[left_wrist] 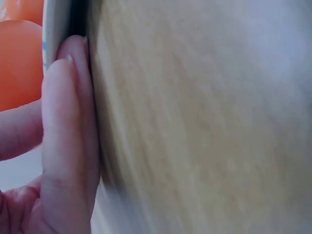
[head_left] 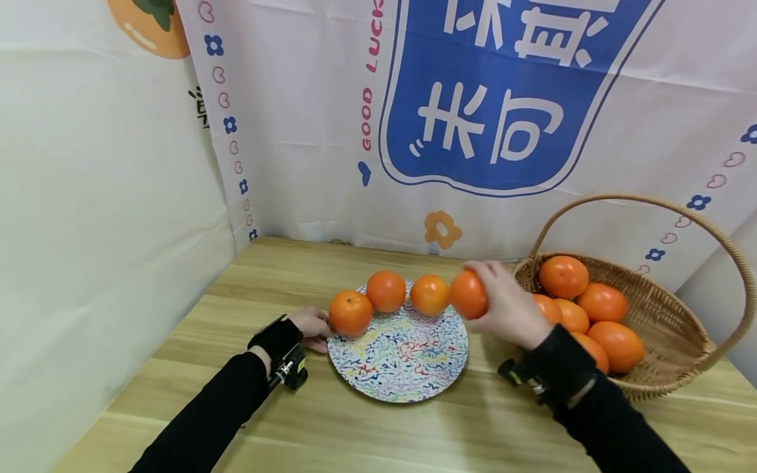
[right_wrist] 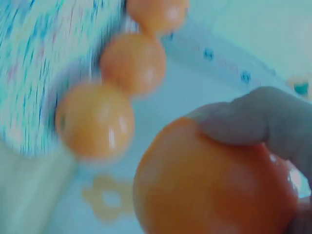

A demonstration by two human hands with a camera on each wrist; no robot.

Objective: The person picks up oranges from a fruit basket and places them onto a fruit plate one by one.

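In the head view a round plate (head_left: pixel 408 361) with a multicoloured squiggle pattern lies on the wooden table. Three oranges stand in a curve along its far left rim: a left orange (head_left: pixel 350 313), a middle orange (head_left: pixel 386 291) and a right orange (head_left: pixel 430 295). My left hand (head_left: pixel 312 326) holds the plate's left edge; the left wrist view has its fingers (left_wrist: pixel 66 126) against the rim's underside, with another digit above. My right hand (head_left: pixel 508 305) grips a fourth orange (head_left: pixel 469 294) beside the plate's right rim. Thumb and glossy skin of this orange (right_wrist: pixel 209 185) show in the right wrist view.
On the right stands a wicker basket (head_left: pixel 668 322) with a tall arched handle (head_left: pixel 730 243), holding several more oranges (head_left: pixel 615 345). Behind the table (head_left: pixel 284 269) hangs a printed white cloth (head_left: pixel 319 131), and a pale cloth wall (head_left: pixel 106 230) borders the left side.
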